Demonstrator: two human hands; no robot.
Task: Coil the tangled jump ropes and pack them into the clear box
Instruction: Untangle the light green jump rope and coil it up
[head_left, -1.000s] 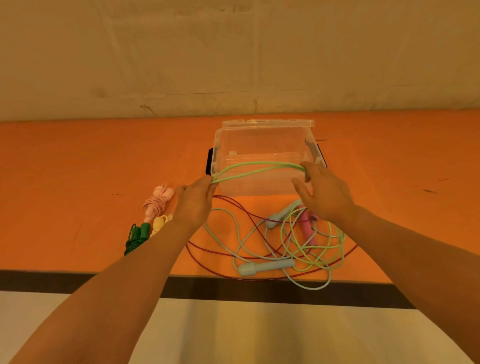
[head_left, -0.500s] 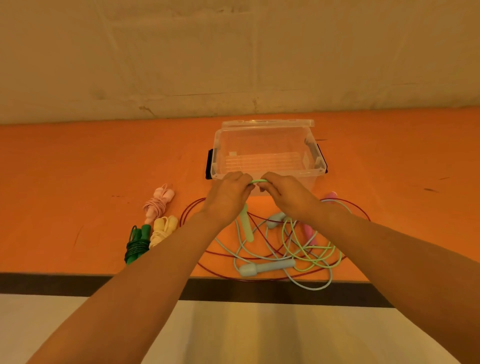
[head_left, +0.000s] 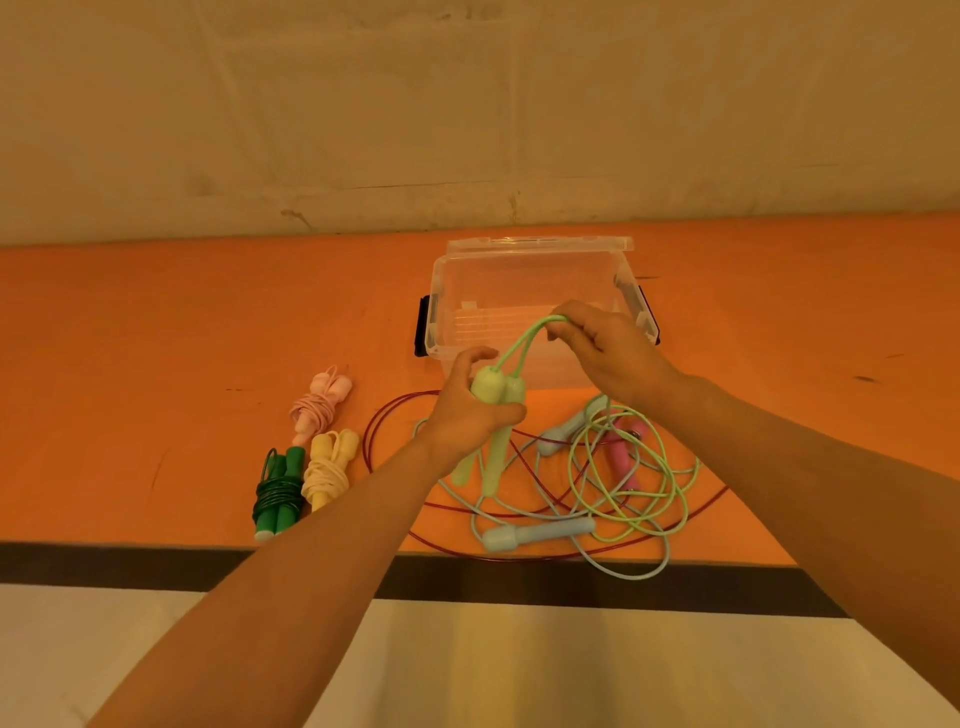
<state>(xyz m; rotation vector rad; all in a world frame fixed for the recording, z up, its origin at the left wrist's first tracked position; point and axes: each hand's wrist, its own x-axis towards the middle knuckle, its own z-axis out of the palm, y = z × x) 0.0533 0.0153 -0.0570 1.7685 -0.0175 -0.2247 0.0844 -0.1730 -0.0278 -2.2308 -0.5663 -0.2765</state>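
My left hand (head_left: 467, 410) grips the two pale green handles (head_left: 496, 389) of a light green jump rope, held side by side above the table. My right hand (head_left: 608, 353) pinches the doubled green cord (head_left: 524, 343) a short way above the handles, in front of the clear box (head_left: 524, 275). The rest of that cord lies in loose loops (head_left: 623, 483) on the orange table, tangled with a light blue rope (head_left: 540, 532), a pink-handled rope (head_left: 623, 457) and a thin red cord (head_left: 374, 431). The box stands open and looks empty.
Three coiled ropes lie left of the tangle: pink (head_left: 319, 402), yellow (head_left: 327, 475) and dark green (head_left: 278, 493). The table's dark front edge (head_left: 156, 564) runs below them. A plain wall rises behind the box.
My left hand has lifted both green handles off the table and holds them together. My right hand has moved up and right along the cord, away from the left hand.
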